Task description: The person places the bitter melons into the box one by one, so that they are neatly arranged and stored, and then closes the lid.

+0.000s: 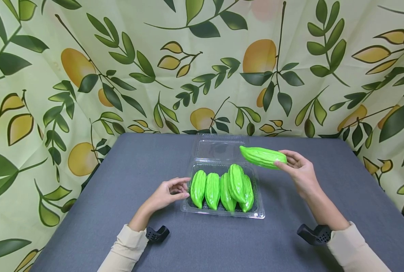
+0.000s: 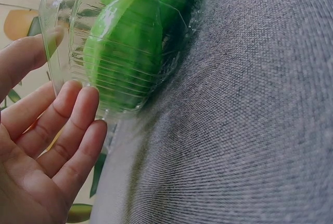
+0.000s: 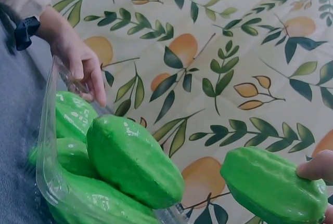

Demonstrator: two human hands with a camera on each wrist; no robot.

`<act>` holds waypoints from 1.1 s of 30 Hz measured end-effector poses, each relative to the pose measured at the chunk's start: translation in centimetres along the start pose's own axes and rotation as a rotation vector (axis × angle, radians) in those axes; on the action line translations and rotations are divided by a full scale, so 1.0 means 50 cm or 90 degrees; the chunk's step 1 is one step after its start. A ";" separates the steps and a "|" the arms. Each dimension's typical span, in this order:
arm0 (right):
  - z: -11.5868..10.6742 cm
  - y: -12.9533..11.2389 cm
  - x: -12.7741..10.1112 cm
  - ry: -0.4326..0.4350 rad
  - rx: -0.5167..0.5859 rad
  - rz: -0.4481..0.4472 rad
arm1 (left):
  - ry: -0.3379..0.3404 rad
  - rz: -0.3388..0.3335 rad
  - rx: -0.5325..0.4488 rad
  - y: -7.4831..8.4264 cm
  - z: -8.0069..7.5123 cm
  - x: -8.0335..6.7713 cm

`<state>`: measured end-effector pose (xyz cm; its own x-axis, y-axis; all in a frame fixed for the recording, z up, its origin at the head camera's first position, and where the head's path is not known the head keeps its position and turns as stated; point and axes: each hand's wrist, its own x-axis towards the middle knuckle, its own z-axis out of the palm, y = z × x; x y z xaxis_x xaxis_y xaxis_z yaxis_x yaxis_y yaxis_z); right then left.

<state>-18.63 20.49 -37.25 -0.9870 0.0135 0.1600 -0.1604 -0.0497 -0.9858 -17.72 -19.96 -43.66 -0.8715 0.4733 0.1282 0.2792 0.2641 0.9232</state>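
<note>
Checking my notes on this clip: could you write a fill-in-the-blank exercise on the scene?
The right hand holds a vegetable coloured ____.
The clear container contains ____ more vegetables.
Its lid is not shut but ____.
In the head view, the left hand is at the container's ____ side.

green; five; open; left

The left hand (image 2: pixel 44 156) touched a clear plastic box (image 2: pixel 78 60) at its left side, oblong green vegetables (image 2: pixel 125 47) inside, grey fabric (image 2: pixel 234 109) beneath.
</note>
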 end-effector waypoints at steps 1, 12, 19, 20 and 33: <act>0.001 0.000 0.001 -0.003 0.006 -0.005 | 0.000 0.001 0.001 0.001 0.000 0.000; 0.015 -0.001 0.003 -0.027 0.056 -0.017 | -0.001 0.000 0.005 0.001 0.001 0.000; 0.023 -0.010 0.007 -0.044 0.080 0.022 | -0.002 0.000 0.006 -0.001 -0.001 0.000; 0.025 -0.011 0.007 -0.046 0.082 0.027 | -0.002 0.000 0.006 -0.001 -0.001 0.000; 0.049 -0.018 0.012 -0.077 0.084 0.057 | -0.001 0.001 0.004 -0.001 -0.001 0.000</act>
<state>-19.10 18.10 -36.15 -0.9897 -0.1158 0.0847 -0.0635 -0.1757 -0.9824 -17.73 -19.99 -43.69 -0.8703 0.4755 0.1284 0.2830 0.2694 0.9205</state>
